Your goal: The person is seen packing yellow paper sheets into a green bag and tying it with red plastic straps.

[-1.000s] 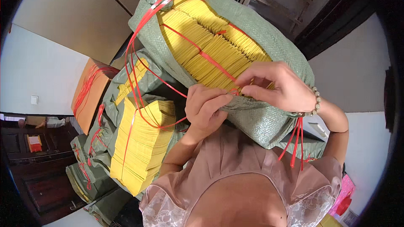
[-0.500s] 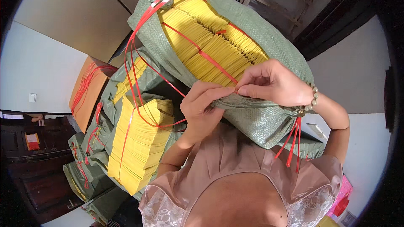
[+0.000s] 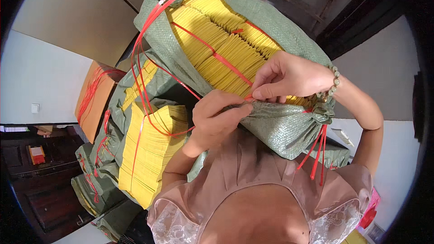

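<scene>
A green woven sack (image 3: 298, 40) lies open along its top, packed with yellow folded paper stacks (image 3: 201, 27). A flat red strap (image 3: 229, 66) crosses the stacks to the sack's near edge, where both hands meet. My left hand (image 3: 217, 119) is closed on the edge of the sack, thumb on top, with the strap coming in beside it. Right next to it, my right hand (image 3: 289, 79) pinches the red strap between thumb and forefinger. Its other fingers curl under and are partly hidden. The sack's right corner is gathered, with red strap ends (image 3: 320, 156) hanging down.
Loose red straps (image 3: 140, 58) loop over the sack's left side. Left of me stands a tied yellow paper bundle (image 3: 151, 149), among more green sacks (image 3: 92, 192). An orange-brown board (image 3: 90, 104) with red straps, a dark door (image 3: 45, 199) and a wooden ladder (image 3: 294, 0) stand around.
My right hand has shifted slightly left and up, its wrist lifting off the sack's edge, so more yellow paper shows beneath it. The left hand stays at the edge.
</scene>
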### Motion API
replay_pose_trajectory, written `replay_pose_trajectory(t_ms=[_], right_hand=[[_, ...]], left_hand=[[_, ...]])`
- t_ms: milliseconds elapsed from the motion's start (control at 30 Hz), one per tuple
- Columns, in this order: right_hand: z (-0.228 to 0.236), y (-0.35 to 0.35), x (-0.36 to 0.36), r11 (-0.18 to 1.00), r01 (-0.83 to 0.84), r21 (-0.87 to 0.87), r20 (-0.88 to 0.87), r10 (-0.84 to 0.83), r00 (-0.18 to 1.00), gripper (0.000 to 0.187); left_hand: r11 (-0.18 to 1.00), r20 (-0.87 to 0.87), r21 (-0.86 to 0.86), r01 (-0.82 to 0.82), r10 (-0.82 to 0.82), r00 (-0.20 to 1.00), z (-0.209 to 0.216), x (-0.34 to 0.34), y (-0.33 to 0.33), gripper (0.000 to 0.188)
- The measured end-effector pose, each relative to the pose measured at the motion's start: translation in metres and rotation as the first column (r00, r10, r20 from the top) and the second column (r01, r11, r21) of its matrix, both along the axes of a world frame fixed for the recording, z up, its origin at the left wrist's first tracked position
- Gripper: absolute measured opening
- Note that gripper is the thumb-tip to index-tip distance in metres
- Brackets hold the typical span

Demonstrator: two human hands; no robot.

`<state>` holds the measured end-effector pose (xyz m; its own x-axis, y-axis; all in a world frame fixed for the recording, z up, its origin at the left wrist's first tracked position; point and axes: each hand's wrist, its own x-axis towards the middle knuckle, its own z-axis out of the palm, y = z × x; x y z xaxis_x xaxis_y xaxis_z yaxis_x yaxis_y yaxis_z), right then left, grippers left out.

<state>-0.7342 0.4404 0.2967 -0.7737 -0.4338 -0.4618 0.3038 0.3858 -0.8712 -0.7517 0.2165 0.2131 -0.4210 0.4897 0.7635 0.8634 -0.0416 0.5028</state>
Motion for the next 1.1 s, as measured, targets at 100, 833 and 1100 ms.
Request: replay_pose_trajectory(t_ms=[100,833,1100], right_hand=[[0.008,-0.003,-0.006,0.997,-0.055,0.055,0.005,0.055,0.998,0.022],[0.004,-0.024,0.009,0.922,-0.013,0.387,-0.615,0.269,0.741,0.012],[-0.006,-0.014,0.014,0.980,0.045,0.195,-0.519,0.064,0.852,0.010]], left_hand=[[0.999,-0.106,-0.048,0.009,-0.014,0.994,0.006,-0.003,-0.002,0.024],[0.977,-0.293,-0.210,0.029,-0.091,0.952,0.014,-0.010,-0.004,0.023],[0.975,-0.271,-0.209,0.073,-0.130,0.954,0.013,-0.010,-0.004,0.024]])
